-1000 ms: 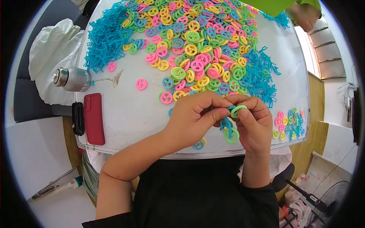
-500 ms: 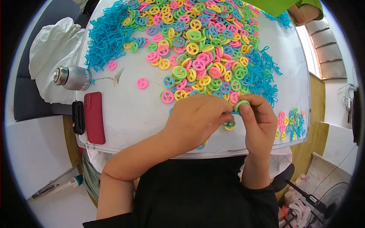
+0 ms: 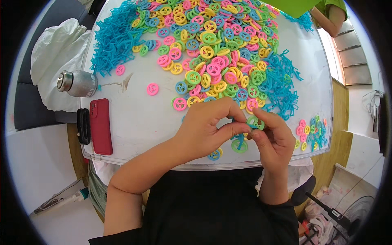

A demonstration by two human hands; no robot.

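Green plastic wheel (image 3: 255,121), right of the frame's centre, sits between the hands, pinched by the nearer right hand (image 3: 277,141); the left hand (image 3: 207,127) pinches a blue link (image 3: 252,126), its long axis roughly left-right, overlapping the wheel's lower edge.

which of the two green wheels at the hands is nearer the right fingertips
The upper green plastic spoked wheel, close by the thumb and index finger of the right hand; the other green wheel shows lower, farther from them.
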